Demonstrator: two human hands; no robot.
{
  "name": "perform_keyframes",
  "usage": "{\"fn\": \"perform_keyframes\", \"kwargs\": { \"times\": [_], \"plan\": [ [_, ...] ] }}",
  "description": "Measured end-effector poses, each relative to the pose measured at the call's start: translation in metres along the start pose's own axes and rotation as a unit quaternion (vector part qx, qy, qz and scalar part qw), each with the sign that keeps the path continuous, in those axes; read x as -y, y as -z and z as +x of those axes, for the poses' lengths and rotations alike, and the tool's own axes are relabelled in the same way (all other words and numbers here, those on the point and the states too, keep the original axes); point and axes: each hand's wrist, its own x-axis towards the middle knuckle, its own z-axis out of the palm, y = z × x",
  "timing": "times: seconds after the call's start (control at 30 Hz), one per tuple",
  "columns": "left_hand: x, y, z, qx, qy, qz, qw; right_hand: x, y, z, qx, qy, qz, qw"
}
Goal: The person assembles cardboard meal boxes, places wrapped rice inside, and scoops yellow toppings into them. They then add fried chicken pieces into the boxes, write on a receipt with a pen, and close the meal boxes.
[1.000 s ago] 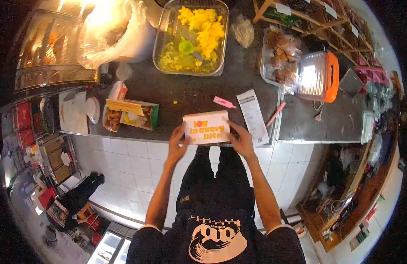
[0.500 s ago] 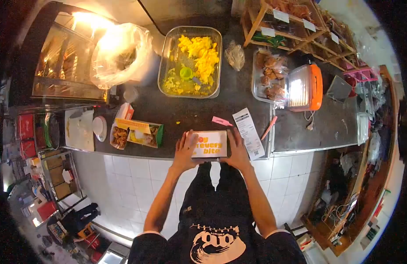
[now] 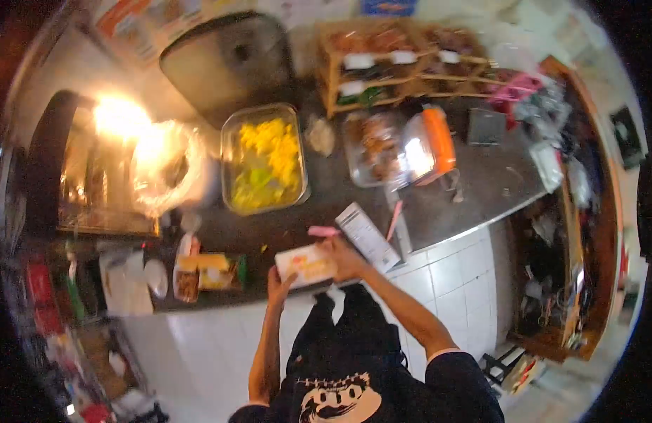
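A white box with orange lettering [image 3: 306, 265] is held between both my hands near the counter's front edge. My left hand [image 3: 279, 283] grips its left end, and my right hand [image 3: 343, 259] wraps its right end. Beyond my right hand a pink marker [image 3: 323, 231] lies on the dark counter, beside a long white printed receipt [image 3: 368, 238]. To the left, an open carton of food [image 3: 212, 273] stands on the counter. The picture is blurred, so the lettering cannot be read.
Behind are a clear tub of yellow food [image 3: 264, 162], a tub of brown pieces [image 3: 374, 149], an orange-lidded container [image 3: 439, 141] and a wooden rack [image 3: 331, 83]. A lit display case [image 3: 93, 169] and plastic bag [image 3: 172, 169] stand left.
The view has swung to the right and upward. The box has tilted, and my right hand has moved further over its right end. Both hands still hold it.
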Motion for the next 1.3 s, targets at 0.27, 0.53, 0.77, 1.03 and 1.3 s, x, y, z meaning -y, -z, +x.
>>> {"fn": "perform_keyframes", "kwargs": {
  "times": [0.27,0.53,0.77,1.03,1.3],
  "plan": [
    [-0.01,-0.01,-0.003,0.062,0.108,-0.139,0.982,-0.011,-0.01,-0.018,-0.032,-0.022,-0.023,0.999],
    [-0.102,-0.061,-0.05,0.012,0.075,-0.209,0.975,0.042,0.049,-0.059,-0.169,-0.19,0.383,0.888],
    [-0.075,-0.102,-0.07,0.152,-0.187,-0.136,0.961,-0.087,0.354,-0.165,-0.378,-0.3,0.331,0.811],
    [-0.114,-0.196,-0.111,-0.14,0.128,-0.655,0.731,-0.443,0.45,-0.059,-0.255,-0.32,0.0,0.913],
    [-0.157,-0.304,-0.138,-0.258,0.057,-0.39,0.882,-0.39,0.445,-0.066,-0.448,-0.3,0.243,0.806]
  ]
}}
